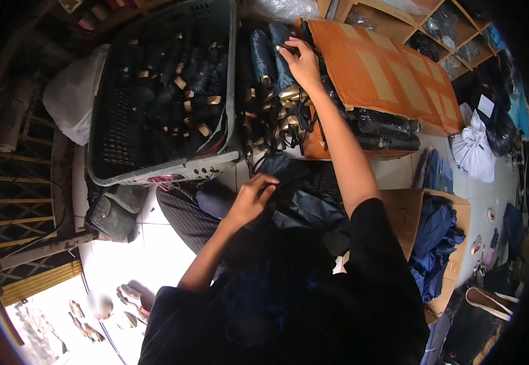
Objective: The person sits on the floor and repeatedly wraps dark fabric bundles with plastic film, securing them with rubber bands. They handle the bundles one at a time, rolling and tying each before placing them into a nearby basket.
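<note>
My right hand (302, 64) reaches forward and rests on a row of folded dark umbrellas (270, 61) lying beside an orange cardboard box (377, 76); its fingers press on the top of one, and whether it grips it I cannot tell. My left hand (251, 198) holds a dark, loosely folded umbrella (298, 194) in my lap, fingers curled over its fabric. Gold-tipped handles (289, 97) of the row point toward me.
A grey plastic laundry basket (161, 167) full of folded dark umbrellas stands at the left. An open cardboard box (453, 243) with blue fabric sits at the right, near a white bag (474, 149). Wooden shelves (441, 30) fill the far right. Sandals (131, 298) lie on the tiled floor.
</note>
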Demonstrator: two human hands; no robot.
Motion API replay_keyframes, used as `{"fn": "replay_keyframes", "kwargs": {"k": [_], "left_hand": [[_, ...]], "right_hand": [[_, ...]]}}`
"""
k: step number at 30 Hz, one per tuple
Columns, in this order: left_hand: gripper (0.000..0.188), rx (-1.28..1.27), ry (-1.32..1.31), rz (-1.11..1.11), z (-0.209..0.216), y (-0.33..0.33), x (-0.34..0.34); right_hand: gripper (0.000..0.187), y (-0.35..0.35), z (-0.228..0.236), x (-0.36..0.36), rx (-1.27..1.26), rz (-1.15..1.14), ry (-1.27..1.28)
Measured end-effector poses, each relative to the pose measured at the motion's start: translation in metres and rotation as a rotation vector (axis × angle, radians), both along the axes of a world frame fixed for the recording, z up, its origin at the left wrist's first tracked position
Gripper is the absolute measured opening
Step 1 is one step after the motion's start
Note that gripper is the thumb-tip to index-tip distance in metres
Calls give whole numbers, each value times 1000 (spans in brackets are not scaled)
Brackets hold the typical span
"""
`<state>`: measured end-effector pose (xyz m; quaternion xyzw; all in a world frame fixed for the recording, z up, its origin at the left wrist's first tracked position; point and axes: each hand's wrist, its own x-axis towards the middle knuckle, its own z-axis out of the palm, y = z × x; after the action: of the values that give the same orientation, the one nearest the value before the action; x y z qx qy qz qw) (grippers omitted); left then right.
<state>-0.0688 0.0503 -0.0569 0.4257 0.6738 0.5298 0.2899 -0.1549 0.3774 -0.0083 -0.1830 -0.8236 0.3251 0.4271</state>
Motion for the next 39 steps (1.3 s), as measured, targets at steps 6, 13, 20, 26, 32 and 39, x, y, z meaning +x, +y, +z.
{"fn": "replay_keyframes", "kwargs": {"k": [6, 13, 20, 26, 32, 39], "left_hand": [[25, -141, 342, 8, -110, -7, -8], [20, -381, 20, 31, -89, 9, -8], [17, 139, -885, 290, 9, -18, 11], [18, -212, -588, 50, 14, -60, 25], [45, 155, -57, 350, 78, -74, 18], [10, 202, 295, 525, 114, -80, -17]], "right_hand": [[10, -53, 5, 61, -46, 145, 186], [7, -141, -8, 179, -428, 220, 46], [33, -217, -21, 217, -1216, 137, -233], [19, -211, -33, 197, -1288, 96, 156], [12, -214, 28, 188, -386, 421, -239], [23, -233, 55, 159, -265, 604, -239]]}}
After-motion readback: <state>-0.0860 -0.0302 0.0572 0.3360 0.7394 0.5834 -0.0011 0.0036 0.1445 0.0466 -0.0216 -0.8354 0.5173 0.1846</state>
